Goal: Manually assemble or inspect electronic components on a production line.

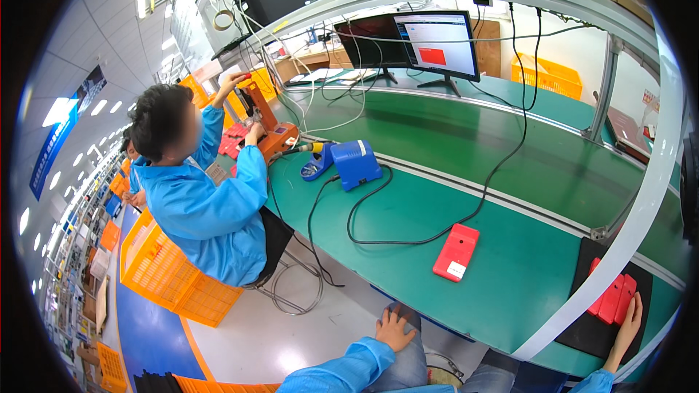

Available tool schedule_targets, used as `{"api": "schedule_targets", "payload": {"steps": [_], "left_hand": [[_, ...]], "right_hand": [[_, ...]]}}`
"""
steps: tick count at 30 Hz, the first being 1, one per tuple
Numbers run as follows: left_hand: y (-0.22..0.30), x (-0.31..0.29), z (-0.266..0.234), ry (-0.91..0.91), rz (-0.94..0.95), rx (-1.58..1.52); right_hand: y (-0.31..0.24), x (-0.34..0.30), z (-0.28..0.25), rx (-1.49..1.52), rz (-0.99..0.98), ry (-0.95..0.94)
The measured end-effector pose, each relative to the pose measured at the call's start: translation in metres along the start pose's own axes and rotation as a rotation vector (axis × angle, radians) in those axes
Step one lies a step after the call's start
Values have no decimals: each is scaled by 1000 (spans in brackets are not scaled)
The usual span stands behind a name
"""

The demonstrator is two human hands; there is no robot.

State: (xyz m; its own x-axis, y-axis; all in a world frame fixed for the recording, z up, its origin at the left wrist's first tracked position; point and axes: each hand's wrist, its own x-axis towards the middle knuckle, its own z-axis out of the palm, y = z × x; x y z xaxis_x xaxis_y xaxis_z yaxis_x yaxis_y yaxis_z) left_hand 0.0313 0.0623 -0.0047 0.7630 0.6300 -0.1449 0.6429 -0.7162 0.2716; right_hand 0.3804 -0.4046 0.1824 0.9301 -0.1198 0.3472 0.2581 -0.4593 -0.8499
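My left hand (395, 330) lies on my left thigh with its fingers spread, holding nothing. At the far right, my right hand (629, 324) rests beside a row of red handheld cases (609, 298) on a black mat (582, 324). Its fingers are stretched along the outer edge of the rightmost case and appear to touch it; no grip around it shows. A single red case (457, 251) with a white label and a small dark hole lies on the green bench, between my two hands and farther off.
A blue soldering station (357, 164) with a blue iron stand (317, 164) and black cables stands on the green bench (408, 211). At left, a co-worker (204, 189) in blue works at an orange press (277, 138). Monitors (437, 44) stand behind; a white frame post (619, 233) crosses the right side.
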Motion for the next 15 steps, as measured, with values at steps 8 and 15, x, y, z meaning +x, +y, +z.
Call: {"api": "schedule_targets", "payload": {"steps": [8, 15], "left_hand": [[0, 0, 0, -6, 1, -6], [-1, 0, 2, 12, 11, -4]], "right_hand": [[3, 2, -1, 16, -2, -10], [4, 2, -1, -1, -7, -7]]}}
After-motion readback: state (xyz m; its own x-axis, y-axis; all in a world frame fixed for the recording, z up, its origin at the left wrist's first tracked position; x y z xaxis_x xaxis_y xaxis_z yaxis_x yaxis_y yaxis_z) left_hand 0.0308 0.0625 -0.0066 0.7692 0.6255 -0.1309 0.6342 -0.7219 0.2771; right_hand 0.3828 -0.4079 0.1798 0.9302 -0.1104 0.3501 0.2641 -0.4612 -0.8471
